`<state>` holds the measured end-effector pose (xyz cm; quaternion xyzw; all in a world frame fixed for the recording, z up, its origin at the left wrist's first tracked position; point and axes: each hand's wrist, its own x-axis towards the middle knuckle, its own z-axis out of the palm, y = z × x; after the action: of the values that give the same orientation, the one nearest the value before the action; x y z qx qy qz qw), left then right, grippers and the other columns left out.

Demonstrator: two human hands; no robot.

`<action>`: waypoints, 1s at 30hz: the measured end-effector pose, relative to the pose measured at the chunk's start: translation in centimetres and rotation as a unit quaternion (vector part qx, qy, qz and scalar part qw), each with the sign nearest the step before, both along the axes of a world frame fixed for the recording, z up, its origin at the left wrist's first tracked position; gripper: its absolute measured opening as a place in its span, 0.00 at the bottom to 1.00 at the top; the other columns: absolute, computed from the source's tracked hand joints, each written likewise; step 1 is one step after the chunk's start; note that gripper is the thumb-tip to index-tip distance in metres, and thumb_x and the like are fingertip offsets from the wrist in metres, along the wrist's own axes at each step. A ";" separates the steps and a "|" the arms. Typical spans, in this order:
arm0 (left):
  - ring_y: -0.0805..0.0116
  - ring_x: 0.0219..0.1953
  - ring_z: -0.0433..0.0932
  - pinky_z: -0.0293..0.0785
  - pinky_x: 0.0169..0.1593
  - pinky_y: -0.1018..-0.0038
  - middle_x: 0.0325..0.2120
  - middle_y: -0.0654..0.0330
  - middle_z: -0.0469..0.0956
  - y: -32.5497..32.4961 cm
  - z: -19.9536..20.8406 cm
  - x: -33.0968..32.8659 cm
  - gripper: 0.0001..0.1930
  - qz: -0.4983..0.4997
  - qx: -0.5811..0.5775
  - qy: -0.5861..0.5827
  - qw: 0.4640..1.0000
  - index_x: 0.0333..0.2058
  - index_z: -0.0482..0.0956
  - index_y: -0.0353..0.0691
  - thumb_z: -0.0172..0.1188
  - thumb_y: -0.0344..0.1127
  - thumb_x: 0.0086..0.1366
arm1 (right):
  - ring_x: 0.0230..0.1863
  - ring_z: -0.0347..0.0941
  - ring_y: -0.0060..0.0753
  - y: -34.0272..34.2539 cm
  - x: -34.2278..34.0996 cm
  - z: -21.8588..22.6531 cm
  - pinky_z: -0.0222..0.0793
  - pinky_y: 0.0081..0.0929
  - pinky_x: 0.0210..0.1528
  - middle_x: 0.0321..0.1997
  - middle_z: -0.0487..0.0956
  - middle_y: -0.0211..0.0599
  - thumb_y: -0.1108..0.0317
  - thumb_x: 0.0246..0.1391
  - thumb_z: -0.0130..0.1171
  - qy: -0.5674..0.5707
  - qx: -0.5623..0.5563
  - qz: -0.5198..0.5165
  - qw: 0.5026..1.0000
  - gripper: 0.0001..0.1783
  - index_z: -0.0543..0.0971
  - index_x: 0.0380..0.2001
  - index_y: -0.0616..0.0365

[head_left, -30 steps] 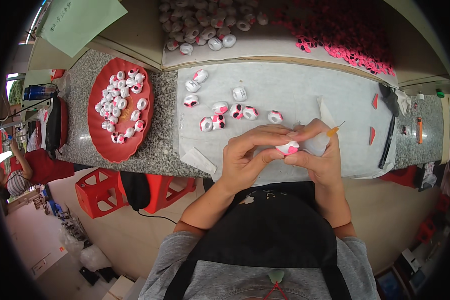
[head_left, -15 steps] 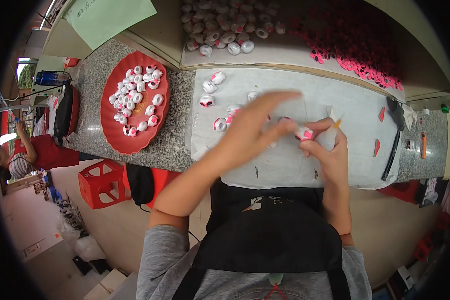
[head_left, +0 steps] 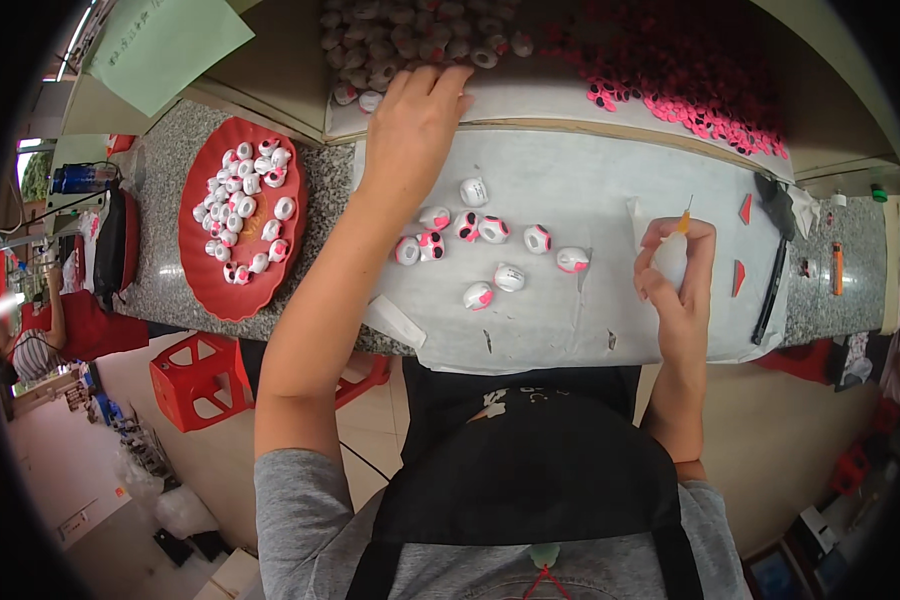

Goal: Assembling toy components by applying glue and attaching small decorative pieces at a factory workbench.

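My left hand (head_left: 415, 112) reaches over the shelf's front edge to a pile of small rounded white pieces with pink patches (head_left: 410, 35). Its fingers are partly stretched out, with the tips at the pile's edge; nothing shows held in them. At the right, my right hand (head_left: 682, 275) is closed around a small white squeeze bottle (head_left: 672, 258) with an orange neck and a thin needle tip pointing up. Between the hands, several white pieces with pink and black parts (head_left: 492, 229) lie scattered on white paper (head_left: 570, 330).
A red scalloped plate (head_left: 195, 270) with several white pieces stands on the granite counter at the left. Many small pink and black parts (head_left: 710, 110) cover the shelf's right side. Beyond the bottle lie red triangular scraps (head_left: 738, 277), a black pen-like tool (head_left: 765, 318) and an orange stick (head_left: 837, 268).
My left hand has moved from beside my right hand up and left to the shelf pile. The white and pink piece has left my right fingertips; the squeeze bottle stays in that hand.
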<state>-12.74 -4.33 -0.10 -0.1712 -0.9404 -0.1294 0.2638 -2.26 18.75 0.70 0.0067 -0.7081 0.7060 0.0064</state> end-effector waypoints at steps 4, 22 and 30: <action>0.62 0.32 0.68 0.66 0.36 0.70 0.28 0.58 0.70 -0.4 -1.6 -0.1 0.12 -0.054 -0.017 0.008 0.998 0.33 0.71 0.38 0.53 0.26 0.46 | 0.25 0.61 0.22 0.1 0.0 -0.2 0.58 0.16 0.22 0.34 0.62 0.37 0.76 0.36 0.46 0.000 -0.033 0.031 0.999 0.15 0.61 0.33 0.61; 0.68 0.39 0.68 0.68 0.40 0.71 0.36 0.48 0.68 4.6 1.3 10.9 0.12 -0.177 0.754 -0.310 0.551 0.36 0.67 0.32 0.51 0.25 0.50 | 0.24 0.58 0.21 -0.3 1.2 2.8 0.56 0.12 0.22 0.27 0.61 0.34 0.70 0.31 0.59 0.068 -0.278 -0.045 0.957 0.19 0.61 0.28 0.58; 0.64 0.38 0.69 0.69 0.36 0.72 0.34 0.53 0.69 5.1 -0.7 12.2 0.13 -0.204 0.812 -0.280 0.469 0.38 0.66 0.36 0.51 0.30 0.53 | 0.26 0.60 0.23 -1.8 1.6 2.6 0.57 0.20 0.30 0.26 0.62 0.33 0.60 0.30 0.64 0.164 -0.139 -0.097 0.972 0.23 0.64 0.28 0.56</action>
<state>-0.58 0.82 -0.81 -0.0211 -0.3751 -0.9264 -0.0272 -0.67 16.98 3.29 0.0526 -0.5896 0.7830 0.1913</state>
